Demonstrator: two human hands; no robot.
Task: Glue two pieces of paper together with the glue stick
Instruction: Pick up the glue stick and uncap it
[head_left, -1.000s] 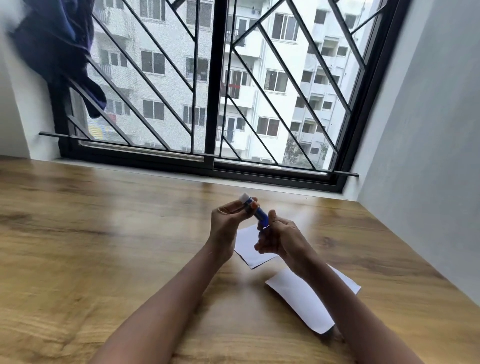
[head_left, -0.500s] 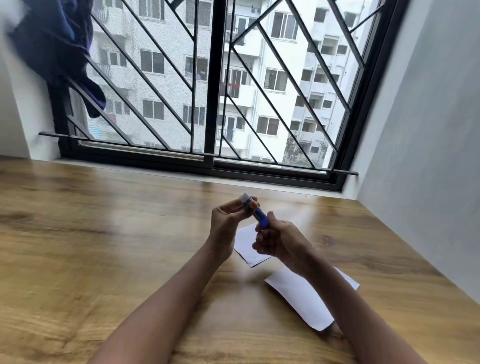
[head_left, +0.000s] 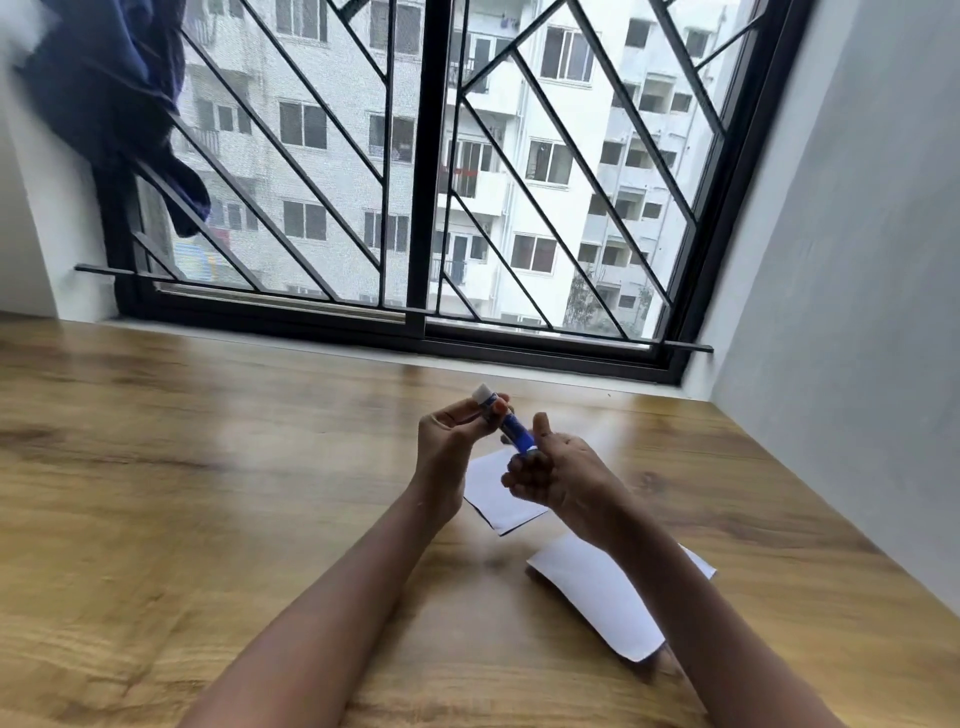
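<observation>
A blue glue stick (head_left: 515, 429) with a white end is held tilted above the wooden table (head_left: 208, 493), between both hands. My left hand (head_left: 452, 436) pinches its upper white end with fingertips and thumb. My right hand (head_left: 550, 470) curls its fingers round the lower blue end. Under the hands lies a small white piece of paper (head_left: 498, 499), partly hidden by them. A second, longer white piece of paper (head_left: 602, 597) lies nearer to me on the right, with my right forearm crossing over it.
A black barred window (head_left: 421, 208) runs along the table's far edge. A dark blue cloth (head_left: 114, 93) hangs at its upper left. A grey wall (head_left: 857, 312) borders the table on the right.
Both hands stay on the glue stick in nearly the same place. My right hand's grip has shifted slightly at the lower end. The papers have not moved.
</observation>
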